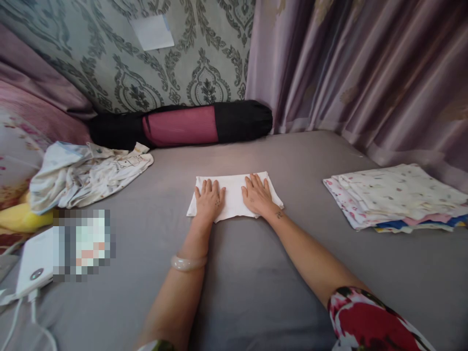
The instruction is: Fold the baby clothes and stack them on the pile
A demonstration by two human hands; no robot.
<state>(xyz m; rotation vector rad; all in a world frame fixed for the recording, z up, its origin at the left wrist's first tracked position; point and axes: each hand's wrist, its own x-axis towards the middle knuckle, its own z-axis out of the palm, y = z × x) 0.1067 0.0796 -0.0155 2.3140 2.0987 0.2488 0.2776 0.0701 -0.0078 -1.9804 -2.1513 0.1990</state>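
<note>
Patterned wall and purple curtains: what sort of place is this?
Probably a bedroom: a broad surface under a grey sheet looks like a bed, with folded fabrics stacked on it and long curtains alongside.

White cloth [234, 196] partly hidden, pixelated object [89, 243] unidentifiable

The white cloth [233, 197] looks matt, the bangle [186, 263] glossy, the curtain [351, 73] satiny.

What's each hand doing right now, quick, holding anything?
Left hand: grip open, palm down on the white cloth, holding nothing.
Right hand: grip open, palm down on the same cloth, holding nothing.
</note>
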